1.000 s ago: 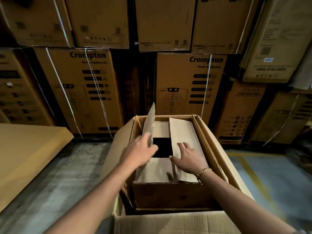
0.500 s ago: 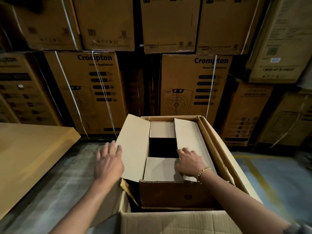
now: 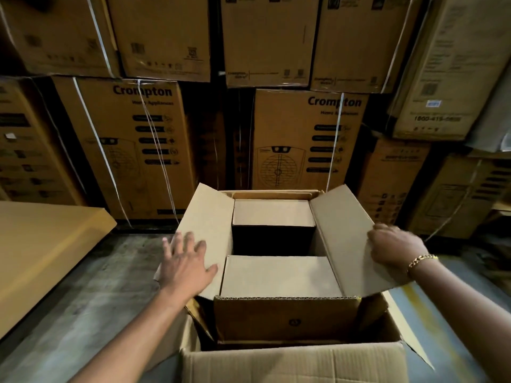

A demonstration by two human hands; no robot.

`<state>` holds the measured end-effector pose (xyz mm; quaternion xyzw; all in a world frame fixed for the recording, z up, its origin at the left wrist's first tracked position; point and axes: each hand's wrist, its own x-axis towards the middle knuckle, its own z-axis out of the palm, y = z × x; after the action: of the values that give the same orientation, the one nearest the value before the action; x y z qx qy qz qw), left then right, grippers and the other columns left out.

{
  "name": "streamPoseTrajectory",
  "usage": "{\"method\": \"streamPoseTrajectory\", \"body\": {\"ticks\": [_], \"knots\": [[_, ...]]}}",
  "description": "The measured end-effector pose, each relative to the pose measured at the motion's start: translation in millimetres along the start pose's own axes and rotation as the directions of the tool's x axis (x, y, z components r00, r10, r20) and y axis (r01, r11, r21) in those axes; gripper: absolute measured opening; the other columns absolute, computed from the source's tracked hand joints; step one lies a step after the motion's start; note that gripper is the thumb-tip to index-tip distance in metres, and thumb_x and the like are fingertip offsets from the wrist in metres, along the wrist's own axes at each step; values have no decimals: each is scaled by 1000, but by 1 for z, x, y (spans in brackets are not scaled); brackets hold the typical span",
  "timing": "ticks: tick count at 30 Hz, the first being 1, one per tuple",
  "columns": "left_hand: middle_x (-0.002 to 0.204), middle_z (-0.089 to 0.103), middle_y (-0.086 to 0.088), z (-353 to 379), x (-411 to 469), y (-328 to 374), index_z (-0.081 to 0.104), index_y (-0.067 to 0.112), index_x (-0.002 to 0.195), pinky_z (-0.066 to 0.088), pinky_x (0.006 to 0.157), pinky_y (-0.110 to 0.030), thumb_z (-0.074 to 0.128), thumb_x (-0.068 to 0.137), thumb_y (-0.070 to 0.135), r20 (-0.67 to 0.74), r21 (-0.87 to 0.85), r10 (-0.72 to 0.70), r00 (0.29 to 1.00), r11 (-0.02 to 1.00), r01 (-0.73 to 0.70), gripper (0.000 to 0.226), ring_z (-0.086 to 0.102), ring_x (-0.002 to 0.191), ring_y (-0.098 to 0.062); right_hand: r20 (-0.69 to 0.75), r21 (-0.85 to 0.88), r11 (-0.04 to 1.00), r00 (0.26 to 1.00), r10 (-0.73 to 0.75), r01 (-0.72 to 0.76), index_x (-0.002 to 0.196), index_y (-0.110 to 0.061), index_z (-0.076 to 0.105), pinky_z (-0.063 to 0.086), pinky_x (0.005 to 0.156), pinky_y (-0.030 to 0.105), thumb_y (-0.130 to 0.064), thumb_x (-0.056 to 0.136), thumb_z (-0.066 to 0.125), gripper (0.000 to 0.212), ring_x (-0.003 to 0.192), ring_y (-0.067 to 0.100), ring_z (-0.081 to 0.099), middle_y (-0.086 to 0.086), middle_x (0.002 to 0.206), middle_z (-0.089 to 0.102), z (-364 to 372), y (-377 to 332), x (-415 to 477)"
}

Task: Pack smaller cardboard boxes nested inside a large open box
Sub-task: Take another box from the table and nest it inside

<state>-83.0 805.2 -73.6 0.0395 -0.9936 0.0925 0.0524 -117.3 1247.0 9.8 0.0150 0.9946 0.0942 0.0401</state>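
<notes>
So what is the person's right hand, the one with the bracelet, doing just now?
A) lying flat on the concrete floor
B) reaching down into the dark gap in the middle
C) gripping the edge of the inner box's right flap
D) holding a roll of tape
C: the right hand has its fingers curled over the outer edge of the right flap, which is raised and swung outward.

I'm looking into a warehouse or stockroom: behind the open box (image 3: 293,363) stand cartons (image 3: 304,139) stacked high in rows, printed with Crompton Home Appliances and bound with white straps (image 3: 94,139). Left of the open box runs bare, scuffed concrete floor (image 3: 96,299), all dimly lit
</notes>
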Motion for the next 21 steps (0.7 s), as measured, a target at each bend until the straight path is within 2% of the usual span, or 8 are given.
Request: {"method": "streamPoseTrajectory", "body": {"ticks": [2, 4, 7, 11, 14, 16, 18, 21], "knots": [[167, 8, -17, 2, 5, -5, 23, 22, 157, 13, 118, -63, 22, 89, 79, 40, -60, -80, 996, 995, 82, 88, 8, 152, -42, 125, 179, 978, 989, 81, -103, 133, -19, 56, 42, 107, 49, -48, 97, 41, 49, 133, 32, 46, 9, 148, 44, 24, -5, 1], [168, 6, -16, 8, 5, -8, 21, 22, 157, 27, 114, -61, 21, 89, 79, 49, -120, -107, 993, 986, 112, 88, 13, 151, -43, 192, 294, 933, 969, 154, -207, 152, -17, 36, 25, 118, 53, -73, 94, 28, 81, 150, 36, 20, 14, 165, 19, 43, -17, -2], [168, 9, -14, 19, -2, -7, 20, 23, 158, 34, 111, -58, 14, 89, 79, 18, -157, -120, 993, 980, 122, 89, 19, 150, -41, 70, 236, 953, 981, 181, -193, 160, -16, 8, 6, 121, 53, -87, 84, 10, 104, 154, 36, -7, 15, 168, -7, 70, -31, -12], [168, 7, -14, 21, -5, -6, 16, 23, 158, 31, 114, -56, 7, 89, 78, 45, -165, -136, 990, 976, 142, 89, 17, 150, -41, -18, 173, 966, 980, 198, -192, 160, -15, 9, 10, 122, 52, -87, 83, 9, 105, 153, 37, -2, 16, 168, -2, 81, -33, -10], [167, 9, -20, 16, -2, -4, 17, 17, 159, 11, 120, -59, 10, 92, 73, 22, -78, -98, 995, 992, 99, 88, 9, 152, -42, -53, 81, 982, 983, 173, -168, 156, -14, 24, 9, 122, 52, -79, 89, 23, 94, 153, 38, 4, 17, 166, 12, 70, -42, 3], [166, 14, -19, 11, 0, 0, 23, 15, 158, -5, 121, -58, 6, 92, 71, 1, 3, -34, 999, 999, 34, 89, 5, 154, -38, -108, 62, 998, 994, -4, 11, 148, -19, 39, 16, 121, 50, -68, 91, 35, 75, 151, 31, 17, 10, 162, 29, 62, -54, 14], [165, 23, -12, 6, 3, 10, 32, 19, 155, -10, 120, -56, 0, 87, 76, 7, -21, 80, 997, 997, -79, 94, 8, 154, -30, -65, 176, 963, 979, -193, 202, 147, -25, 42, 17, 121, 48, -64, 93, 37, 66, 149, 23, 25, 3, 159, 37, 56, -74, 23], [164, 29, 1, -5, 7, 35, 31, 26, 155, -7, 122, -56, -1, 84, 83, 76, -200, 226, 971, 958, -207, 96, 15, 153, -21, 93, 263, 934, 958, -272, 240, 141, -31, 51, 14, 120, 51, -69, 97, 31, 61, 139, 22, 42, -1, 145, 54, 47, -98, 30]]}}
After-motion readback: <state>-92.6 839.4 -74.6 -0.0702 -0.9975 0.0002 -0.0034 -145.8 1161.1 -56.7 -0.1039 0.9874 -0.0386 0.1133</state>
